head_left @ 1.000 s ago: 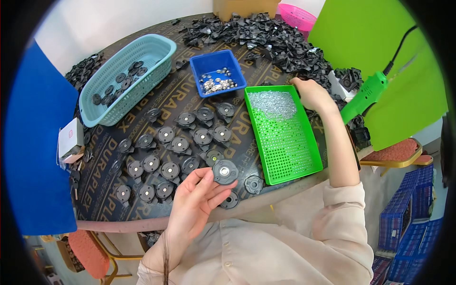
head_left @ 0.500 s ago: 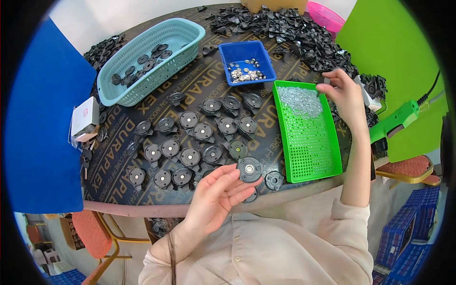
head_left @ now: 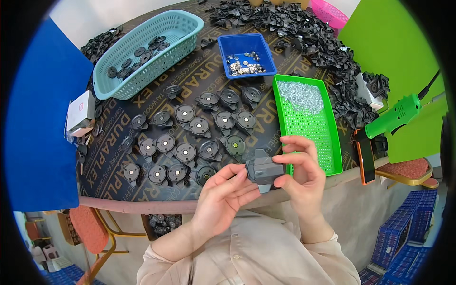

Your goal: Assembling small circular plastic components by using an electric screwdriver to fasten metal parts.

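Note:
Close to the table's front edge, a dark grey plastic part with side wings [head_left: 267, 171] is held up between my two hands. My left hand [head_left: 222, 195] pinches its left end with thumb and fingers, where a black round disc seems to sit partly hidden. My right hand [head_left: 305, 176] grips the opposite end between thumb and fingertips. Further left, several similar black round assemblies [head_left: 185, 152] with pale metal centres lie in loose rows. Beyond my right hand is a green perforated tray [head_left: 335, 142] with small silvery screws [head_left: 301, 96] heaped at its far end.
A blue bin [head_left: 222, 54] holds small metal caps. Black discs lie in a light-blue basket [head_left: 192, 35]. Black parts [head_left: 294, 28] are piled along the back and right. A green power screwdriver [head_left: 394, 114] and an orange-edged phone [head_left: 365, 156] hang at the right; a white box [head_left: 80, 111] stands left.
My right hand has come from above the screw tray down to my left hand and now grips the winged part. The disc in my left hand has turned from face-up to nearly edge-on.

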Tool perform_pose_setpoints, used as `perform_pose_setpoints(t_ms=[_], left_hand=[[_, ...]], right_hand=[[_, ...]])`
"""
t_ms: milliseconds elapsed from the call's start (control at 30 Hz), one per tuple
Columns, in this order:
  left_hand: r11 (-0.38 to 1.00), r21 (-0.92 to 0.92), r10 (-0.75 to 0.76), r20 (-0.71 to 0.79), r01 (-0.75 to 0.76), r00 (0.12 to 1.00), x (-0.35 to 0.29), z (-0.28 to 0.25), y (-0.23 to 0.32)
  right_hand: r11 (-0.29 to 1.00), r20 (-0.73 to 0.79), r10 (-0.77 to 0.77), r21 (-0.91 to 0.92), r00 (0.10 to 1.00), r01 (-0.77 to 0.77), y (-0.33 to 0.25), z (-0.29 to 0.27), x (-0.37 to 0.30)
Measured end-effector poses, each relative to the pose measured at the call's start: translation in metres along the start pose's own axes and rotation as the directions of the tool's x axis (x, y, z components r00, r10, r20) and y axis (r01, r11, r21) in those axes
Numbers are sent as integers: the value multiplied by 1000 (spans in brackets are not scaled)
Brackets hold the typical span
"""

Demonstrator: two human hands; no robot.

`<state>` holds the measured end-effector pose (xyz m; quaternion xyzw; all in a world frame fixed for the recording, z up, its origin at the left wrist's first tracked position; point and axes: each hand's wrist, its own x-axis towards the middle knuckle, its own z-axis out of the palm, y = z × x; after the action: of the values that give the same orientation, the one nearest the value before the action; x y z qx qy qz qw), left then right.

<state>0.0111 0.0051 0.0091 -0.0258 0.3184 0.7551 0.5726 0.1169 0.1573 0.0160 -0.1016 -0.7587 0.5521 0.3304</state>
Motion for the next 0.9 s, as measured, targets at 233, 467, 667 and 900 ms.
perform_pose_setpoints(t_ms=[233, 467, 667, 900], left_hand=[[1000, 12, 8, -15, -8, 1000, -1, 0, -1], [999, 32, 26, 23, -27, 999, -4, 1, 2], [997, 71, 29, -18, -28, 999, -6, 5, 2], [999, 38, 10, 46, -12, 999, -6, -6, 6]], right_hand=[[894, 100, 241, 363, 965, -261, 9, 8, -8], [899, 93, 221, 366, 971, -240, 10, 12, -11], [891, 47, 272, 364, 961, -270, 6, 15, -10], [897, 134, 313, 285, 940, -339, -3, 5, -17]])
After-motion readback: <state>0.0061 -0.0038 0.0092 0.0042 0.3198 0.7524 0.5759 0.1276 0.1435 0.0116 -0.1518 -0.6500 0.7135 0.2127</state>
